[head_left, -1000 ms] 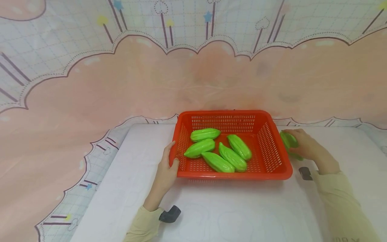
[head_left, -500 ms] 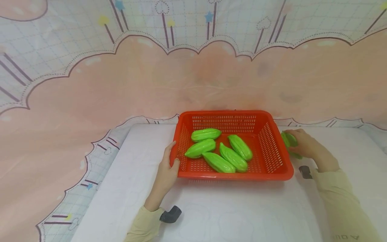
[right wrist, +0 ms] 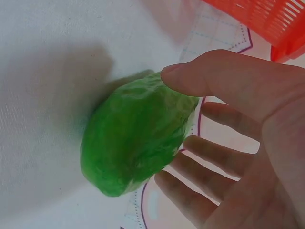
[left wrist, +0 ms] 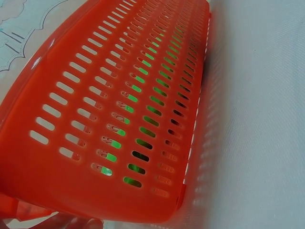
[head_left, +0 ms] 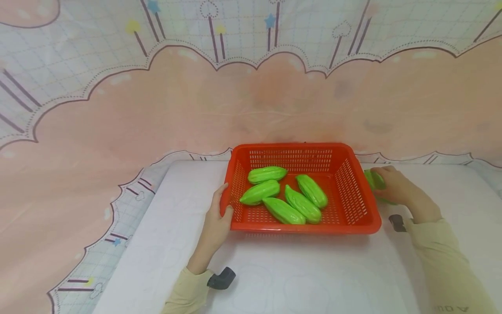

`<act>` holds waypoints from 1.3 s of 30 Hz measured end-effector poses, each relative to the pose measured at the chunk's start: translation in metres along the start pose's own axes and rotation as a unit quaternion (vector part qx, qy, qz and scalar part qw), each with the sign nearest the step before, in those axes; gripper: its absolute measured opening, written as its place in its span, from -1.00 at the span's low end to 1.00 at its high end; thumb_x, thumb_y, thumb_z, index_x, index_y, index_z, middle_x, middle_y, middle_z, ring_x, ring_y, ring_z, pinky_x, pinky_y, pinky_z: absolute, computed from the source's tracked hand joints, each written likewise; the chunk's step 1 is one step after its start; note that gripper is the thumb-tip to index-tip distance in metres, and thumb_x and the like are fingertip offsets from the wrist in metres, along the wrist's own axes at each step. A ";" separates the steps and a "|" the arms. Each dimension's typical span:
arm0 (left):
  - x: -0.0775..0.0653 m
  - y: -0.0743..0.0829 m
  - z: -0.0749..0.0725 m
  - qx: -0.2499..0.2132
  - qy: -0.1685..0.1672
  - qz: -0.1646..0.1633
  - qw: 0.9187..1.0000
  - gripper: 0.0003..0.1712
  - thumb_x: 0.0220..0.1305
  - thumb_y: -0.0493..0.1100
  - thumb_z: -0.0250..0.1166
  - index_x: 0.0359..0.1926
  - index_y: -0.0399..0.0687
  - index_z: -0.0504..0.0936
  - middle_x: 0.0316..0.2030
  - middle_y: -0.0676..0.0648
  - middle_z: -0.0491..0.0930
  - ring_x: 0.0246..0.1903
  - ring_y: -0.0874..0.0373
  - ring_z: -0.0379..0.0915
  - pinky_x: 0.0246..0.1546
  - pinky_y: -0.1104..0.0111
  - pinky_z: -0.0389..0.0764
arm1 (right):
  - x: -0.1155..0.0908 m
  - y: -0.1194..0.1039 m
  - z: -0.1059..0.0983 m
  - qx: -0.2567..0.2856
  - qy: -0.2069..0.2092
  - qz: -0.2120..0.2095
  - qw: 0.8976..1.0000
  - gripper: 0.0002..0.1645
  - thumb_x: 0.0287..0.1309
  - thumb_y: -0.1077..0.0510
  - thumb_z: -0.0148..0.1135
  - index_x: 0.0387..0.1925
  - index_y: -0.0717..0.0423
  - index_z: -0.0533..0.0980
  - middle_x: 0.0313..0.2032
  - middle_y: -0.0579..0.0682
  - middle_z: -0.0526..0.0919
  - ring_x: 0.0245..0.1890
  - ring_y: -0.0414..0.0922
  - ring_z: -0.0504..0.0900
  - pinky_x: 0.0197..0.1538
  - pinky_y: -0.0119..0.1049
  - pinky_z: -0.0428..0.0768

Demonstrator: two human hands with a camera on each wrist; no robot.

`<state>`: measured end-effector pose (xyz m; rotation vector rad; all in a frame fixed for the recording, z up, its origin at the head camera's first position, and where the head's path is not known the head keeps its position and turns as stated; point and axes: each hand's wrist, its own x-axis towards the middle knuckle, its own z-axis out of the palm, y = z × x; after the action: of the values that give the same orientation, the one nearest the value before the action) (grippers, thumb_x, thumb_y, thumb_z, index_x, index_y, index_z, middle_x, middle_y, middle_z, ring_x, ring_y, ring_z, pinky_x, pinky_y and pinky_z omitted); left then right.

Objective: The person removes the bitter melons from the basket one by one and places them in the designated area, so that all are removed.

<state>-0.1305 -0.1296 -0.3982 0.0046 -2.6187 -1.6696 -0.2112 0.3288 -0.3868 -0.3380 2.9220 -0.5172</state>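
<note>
My left hand (head_left: pixel 215 223) grips the left rim of a red plastic basket (head_left: pixel 298 227), thumb near its front corner. Its fingertips (left wrist: pixel 93 223) just show at the bottom of the left wrist view. Several glossy green ribbed gourds (head_left: pixel 263 192) lie inside the basket, mostly toward its left and middle. Beyond the basket's right wall, my right hand (head_left: pixel 396 185) holds another green gourd (right wrist: pixel 138 133) low over the white table. The thumb lies over one end and the fingers touch its far side. Part of a green shape below that hand is hidden in the head view.
The white-covered table (head_left: pixel 313 274) meets a pink patterned cloth (head_left: pixel 274 104) behind the basket. A black wrist mount (head_left: pixel 221 278) sits at the left wrist, and another black mount (head_left: pixel 397 223) at the right.
My right hand has shifted very slightly, and less of the green shape below it shows. The left hand, the basket and the gourds inside keep their places.
</note>
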 end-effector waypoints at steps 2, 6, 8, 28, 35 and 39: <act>0.000 -0.001 0.000 0.003 0.003 0.005 1.000 -0.30 0.43 -0.31 -0.02 0.52 0.10 0.07 0.44 -0.20 0.22 0.15 -0.12 0.44 0.10 0.01 0.58 | 0.000 0.000 -0.001 -0.005 0.002 -0.003 1.000 -0.22 0.08 0.27 0.32 0.25 0.57 0.22 0.16 0.65 0.24 0.12 0.49 0.31 0.19 0.44 0.30; 0.001 -0.002 0.000 0.007 0.008 0.012 1.000 -0.30 0.42 -0.30 -0.02 0.52 0.10 0.08 0.45 -0.20 0.21 0.21 -0.12 0.40 0.18 -0.04 0.51 | -0.001 0.000 -0.002 -0.012 0.010 -0.011 1.000 -0.22 0.08 0.26 0.31 0.25 0.57 0.22 0.16 0.66 0.25 0.11 0.49 0.31 0.17 0.43 0.32; 0.000 -0.002 0.000 0.007 0.008 0.013 1.000 -0.30 0.42 -0.30 -0.02 0.53 0.10 0.07 0.46 -0.19 0.19 0.24 -0.12 0.37 0.21 -0.05 0.48 | -0.002 -0.002 -0.003 -0.015 0.016 -0.017 1.000 -0.22 0.07 0.26 0.30 0.25 0.57 0.23 0.16 0.65 0.26 0.12 0.49 0.31 0.18 0.43 0.32; -0.001 0.000 -0.001 0.001 0.000 0.008 1.000 -0.30 0.43 -0.29 -0.04 0.53 0.08 0.06 0.46 -0.21 0.19 0.17 -0.12 0.41 0.16 -0.02 0.54 | -0.008 -0.031 -0.018 -0.039 0.036 -0.041 0.998 -0.23 0.13 0.23 0.27 0.28 0.56 0.21 0.23 0.65 0.19 0.25 0.54 0.14 0.28 0.46 0.16; -0.001 0.000 0.000 0.004 0.000 0.010 1.000 -0.30 0.43 -0.29 -0.04 0.53 0.07 0.06 0.47 -0.20 0.16 0.20 -0.13 0.40 0.17 -0.03 0.52 | -0.013 -0.042 -0.023 -0.040 0.039 -0.032 0.998 -0.21 0.22 0.18 0.20 0.34 0.52 0.16 0.23 0.60 0.18 0.25 0.51 0.18 0.26 0.44 0.21; 0.000 -0.001 0.000 0.007 0.001 0.011 1.000 -0.30 0.43 -0.29 -0.03 0.53 0.08 0.06 0.47 -0.20 0.17 0.21 -0.13 0.40 0.17 -0.02 0.53 | -0.015 -0.047 -0.025 -0.047 0.051 -0.040 0.997 -0.23 0.24 0.18 0.19 0.35 0.52 0.16 0.23 0.60 0.19 0.23 0.51 0.22 0.25 0.42 0.25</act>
<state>-0.1304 -0.1299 -0.3987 -0.0214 -2.6198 -1.6428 -0.1921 0.2978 -0.3450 -0.4545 3.0485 -0.4213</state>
